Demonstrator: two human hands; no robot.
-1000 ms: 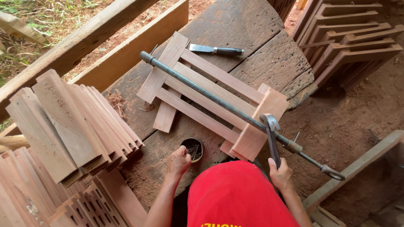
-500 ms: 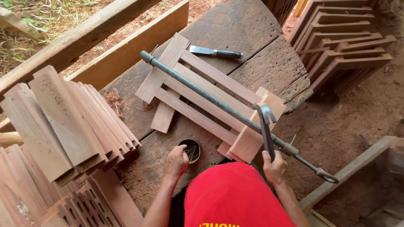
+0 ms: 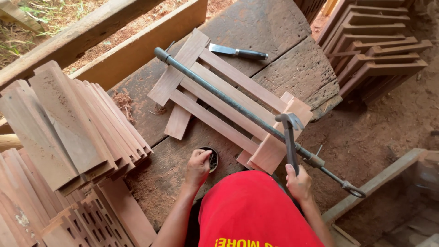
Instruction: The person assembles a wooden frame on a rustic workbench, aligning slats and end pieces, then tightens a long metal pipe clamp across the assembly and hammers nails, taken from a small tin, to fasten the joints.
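Note:
My left hand [image 3: 197, 167] rests on the worn wooden bench with its fingertips curled into a small round dark tin [image 3: 213, 158]; whether it holds anything is hidden. My right hand [image 3: 299, 182] grips the handle of a claw hammer [image 3: 290, 137]. The hammer's head hangs over the near end block of a slatted wooden frame [image 3: 215, 98]. A long metal bar clamp [image 3: 228, 101] lies diagonally across the frame. A red cap [image 3: 256, 210] covers the lower middle of the view.
A chisel [image 3: 238, 51] lies on the bench [image 3: 270, 27] beyond the frame. Stacked wooden slats [image 3: 68, 123] stand at the left and finished frames [image 3: 375, 50] lean at the upper right. Red earth floor and a plank [image 3: 375, 183] are at the right.
The hammer head has lifted a little and now sits over the frame's end block. My left hand has shifted slightly toward the tin.

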